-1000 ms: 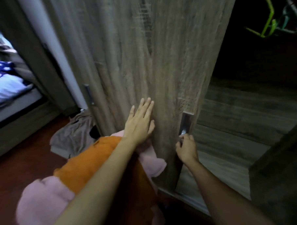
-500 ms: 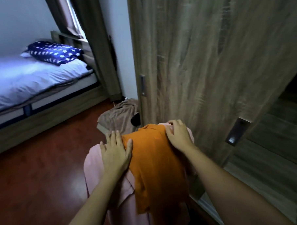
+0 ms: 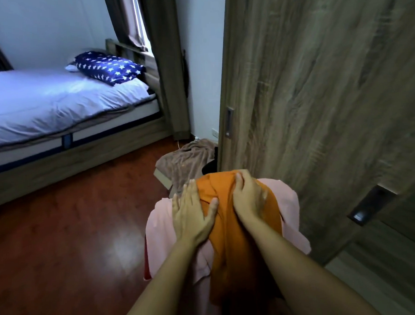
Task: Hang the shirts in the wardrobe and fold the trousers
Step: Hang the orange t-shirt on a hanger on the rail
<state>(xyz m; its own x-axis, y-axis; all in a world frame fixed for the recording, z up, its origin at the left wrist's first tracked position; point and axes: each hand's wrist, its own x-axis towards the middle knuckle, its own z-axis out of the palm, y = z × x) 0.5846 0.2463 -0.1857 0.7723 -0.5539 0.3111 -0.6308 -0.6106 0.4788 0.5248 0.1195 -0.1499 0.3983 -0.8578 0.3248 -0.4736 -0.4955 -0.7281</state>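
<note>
An orange garment point(image 3: 231, 239) lies draped over a pink garment point(image 3: 288, 206) in a heap in front of me. My left hand point(image 3: 192, 212) lies flat on the heap's left side, fingers straight, thumb on the orange cloth. My right hand point(image 3: 247, 196) has its fingers curled into the bunched top of the orange garment. What the heap rests on is hidden. The wooden wardrobe door point(image 3: 317, 93) stands right behind the heap, slid aside, with its dark recessed handle point(image 3: 368, 205) at the right.
A brown cloth point(image 3: 185, 163) covers a box on the red-brown floor point(image 3: 63, 247) beyond the heap. A bed point(image 3: 56, 104) with a star-patterned pillow point(image 3: 110, 70) fills the left. A curtain point(image 3: 166, 64) hangs by the wall. The wardrobe's inner floor point(image 3: 385, 280) shows at the lower right.
Both hands left the wardrobe door and its handle and came down onto the heap of clothes. My view swung left toward the bed. The right hand's fingers have curled into the orange cloth.
</note>
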